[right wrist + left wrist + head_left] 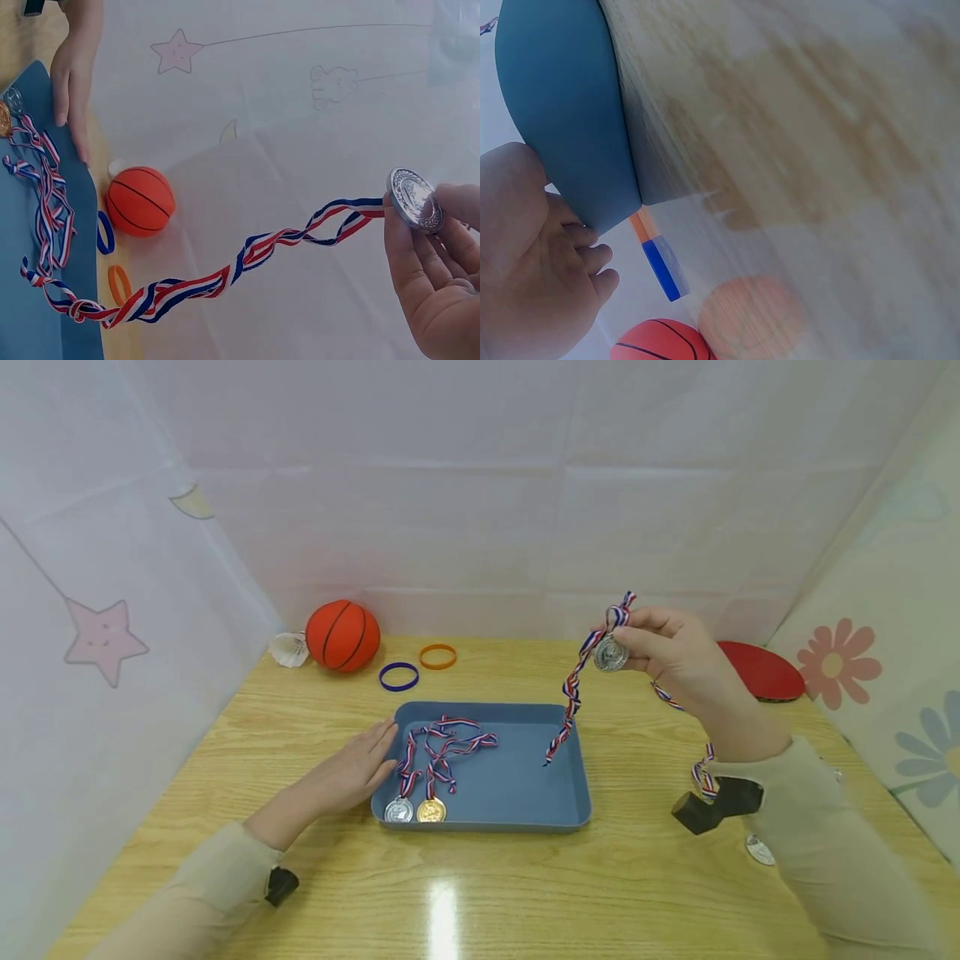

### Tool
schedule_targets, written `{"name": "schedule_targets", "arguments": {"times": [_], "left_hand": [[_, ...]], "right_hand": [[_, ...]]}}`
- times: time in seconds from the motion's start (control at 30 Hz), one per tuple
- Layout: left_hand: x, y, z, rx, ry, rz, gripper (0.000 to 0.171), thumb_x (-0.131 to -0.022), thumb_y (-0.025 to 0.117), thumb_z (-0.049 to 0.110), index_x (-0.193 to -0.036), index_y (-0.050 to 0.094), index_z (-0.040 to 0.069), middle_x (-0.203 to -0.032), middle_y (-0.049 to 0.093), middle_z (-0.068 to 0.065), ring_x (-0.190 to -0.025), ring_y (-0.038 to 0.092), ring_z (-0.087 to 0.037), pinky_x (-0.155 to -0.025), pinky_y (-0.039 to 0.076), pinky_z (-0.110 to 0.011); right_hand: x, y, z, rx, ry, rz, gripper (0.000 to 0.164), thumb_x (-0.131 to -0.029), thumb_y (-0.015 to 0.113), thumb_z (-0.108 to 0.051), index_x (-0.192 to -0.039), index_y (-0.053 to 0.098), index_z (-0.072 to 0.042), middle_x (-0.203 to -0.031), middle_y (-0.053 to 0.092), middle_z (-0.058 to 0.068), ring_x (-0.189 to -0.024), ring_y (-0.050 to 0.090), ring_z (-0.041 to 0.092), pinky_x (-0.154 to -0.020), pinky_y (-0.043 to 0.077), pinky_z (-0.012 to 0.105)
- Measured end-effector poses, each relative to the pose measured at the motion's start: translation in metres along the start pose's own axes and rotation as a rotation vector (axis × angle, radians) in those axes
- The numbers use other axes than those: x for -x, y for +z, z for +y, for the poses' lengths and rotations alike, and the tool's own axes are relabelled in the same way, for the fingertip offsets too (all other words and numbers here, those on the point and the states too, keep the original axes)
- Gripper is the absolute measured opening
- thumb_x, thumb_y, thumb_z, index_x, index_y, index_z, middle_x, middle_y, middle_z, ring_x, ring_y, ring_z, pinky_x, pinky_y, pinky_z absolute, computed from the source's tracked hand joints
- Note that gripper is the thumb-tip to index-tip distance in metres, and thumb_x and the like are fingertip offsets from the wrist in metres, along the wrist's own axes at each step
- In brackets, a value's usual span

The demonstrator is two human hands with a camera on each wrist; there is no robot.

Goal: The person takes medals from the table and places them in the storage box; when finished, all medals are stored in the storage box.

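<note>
My right hand [675, 660] pinches a silver medal [611, 654] between thumb and fingers, raised above the far right of a blue-grey tray [517, 785]. Its twisted red, white and blue ribbon [572, 693] hangs down, the tail end over the tray's right part. In the right wrist view the silver medal [415, 200] shows its embossed face. Fingers straight, my left hand [352, 768] rests against the tray's left wall. Inside the tray, on the left, lie another silver medal [398, 811] and a gold medal [431, 811], their ribbons loosely spread behind them.
Behind the tray are a small orange-red basketball [342, 636], a shuttlecock [288, 649], a blue wristband [399, 687] and an orange wristband [438, 667]. A red paddle [765, 672] lies back right. Beneath the right forearm show a ribbon [703, 777] and a silver medal [760, 850].
</note>
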State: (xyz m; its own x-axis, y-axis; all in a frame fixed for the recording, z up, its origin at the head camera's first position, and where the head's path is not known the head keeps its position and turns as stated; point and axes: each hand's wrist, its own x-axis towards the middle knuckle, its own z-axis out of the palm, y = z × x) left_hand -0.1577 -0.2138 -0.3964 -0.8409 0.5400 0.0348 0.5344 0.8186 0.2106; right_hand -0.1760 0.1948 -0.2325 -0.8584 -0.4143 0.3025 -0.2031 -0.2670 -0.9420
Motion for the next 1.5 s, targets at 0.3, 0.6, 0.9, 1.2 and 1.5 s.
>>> {"name": "schedule_targets", "arguments": {"times": [0.3,0.6,0.9,1.2,1.5], "left_hand": [[0.000,-0.002,0.002,0.003,-0.007,-0.008,0.057,-0.098,0.042,0.024,-0.140,0.024,-0.010,-0.147,0.019,-0.024,-0.134,0.018,-0.037,-0.107,0.019,-0.049],[-0.001,-0.004,0.005,0.006,-0.011,-0.018,0.057,-0.098,0.042,0.024,-0.140,0.025,-0.010,-0.147,0.019,-0.024,-0.134,0.017,-0.037,-0.107,0.019,-0.049],[0.000,-0.006,0.006,0.006,0.001,0.003,0.056,-0.098,0.044,0.022,-0.139,0.026,-0.012,-0.145,0.022,-0.026,-0.133,0.019,-0.038,-0.106,0.020,-0.050],[-0.001,-0.004,0.005,0.003,-0.009,-0.008,0.056,-0.098,0.042,0.024,-0.140,0.025,-0.010,-0.147,0.020,-0.024,-0.134,0.018,-0.037,-0.107,0.020,-0.049],[-0.001,-0.002,0.003,0.003,-0.006,-0.002,0.057,-0.098,0.043,0.024,-0.140,0.026,-0.011,-0.146,0.020,-0.025,-0.134,0.019,-0.038,-0.107,0.020,-0.049]], "right_hand": [[-0.012,0.028,0.025,0.008,0.108,-0.056,0.007,-0.088,0.061,-0.004,-0.081,0.062,-0.007,-0.093,0.065,0.006,-0.083,0.062,0.019,-0.072,0.053,0.032],[-0.029,0.056,0.054,0.113,0.206,-0.047,0.012,-0.089,0.057,-0.001,-0.082,0.061,-0.009,-0.092,0.064,0.003,-0.082,0.061,0.016,-0.075,0.052,0.032],[-0.043,0.070,0.095,0.198,0.254,-0.056,0.006,-0.088,0.061,-0.006,-0.089,0.061,-0.001,-0.097,0.065,0.008,-0.090,0.062,0.019,-0.075,0.052,0.034],[-0.040,0.082,0.135,0.358,0.354,-0.096,0.012,-0.087,0.064,-0.013,-0.092,0.063,-0.002,-0.084,0.062,0.002,-0.074,0.054,0.017,-0.075,0.050,0.041],[-0.026,0.080,0.169,0.483,0.460,-0.123,0.014,-0.085,0.067,-0.017,-0.090,0.066,-0.004,-0.097,0.061,0.007,-0.075,0.057,0.017,-0.073,0.051,0.041]]}}
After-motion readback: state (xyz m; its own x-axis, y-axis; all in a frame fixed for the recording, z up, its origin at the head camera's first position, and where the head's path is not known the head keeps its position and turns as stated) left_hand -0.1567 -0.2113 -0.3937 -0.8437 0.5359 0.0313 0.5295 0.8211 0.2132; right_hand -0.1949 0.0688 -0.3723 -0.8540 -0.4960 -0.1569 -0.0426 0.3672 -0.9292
